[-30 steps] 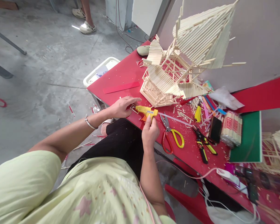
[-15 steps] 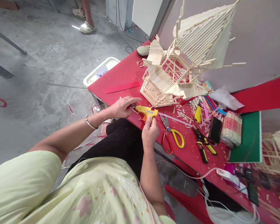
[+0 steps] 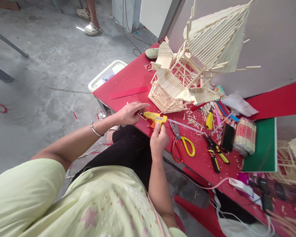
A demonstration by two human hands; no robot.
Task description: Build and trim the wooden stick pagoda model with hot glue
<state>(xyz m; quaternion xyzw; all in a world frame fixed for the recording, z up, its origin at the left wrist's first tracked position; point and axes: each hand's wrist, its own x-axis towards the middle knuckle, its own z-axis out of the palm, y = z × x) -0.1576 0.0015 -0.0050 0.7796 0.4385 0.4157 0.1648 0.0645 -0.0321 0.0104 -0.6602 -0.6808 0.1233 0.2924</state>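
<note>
My right hand point(image 3: 159, 140) is closed round the handle of a yellow glue gun point(image 3: 151, 116), its thumb on the rear of the body. A long clear glue stick point(image 3: 185, 126) juts from the gun's back end over the table. My left hand point(image 3: 131, 113) is at the nozzle end, index finger stretched forward and the other fingers curled in; whatever they pinch is too small and hidden to name. Just beyond both hands stands a model building of thin wooden sticks point(image 3: 171, 84). Scissors point(image 3: 179, 138) with red and yellow handles lie right of my right hand.
On the red table point(image 3: 128, 79) are pliers point(image 3: 213, 151), a dark phone point(image 3: 228, 137), a bundle of wooden sticks point(image 3: 245, 135) and a green board point(image 3: 262, 148). A white power strip point(image 3: 244, 189) lies lower right. Another person's blurred hand point(image 3: 287, 223) is at the bottom right corner.
Another person's hand shows more plainly in the bottom right corner. Both my hands and the glue gun stay practically where they were.
</note>
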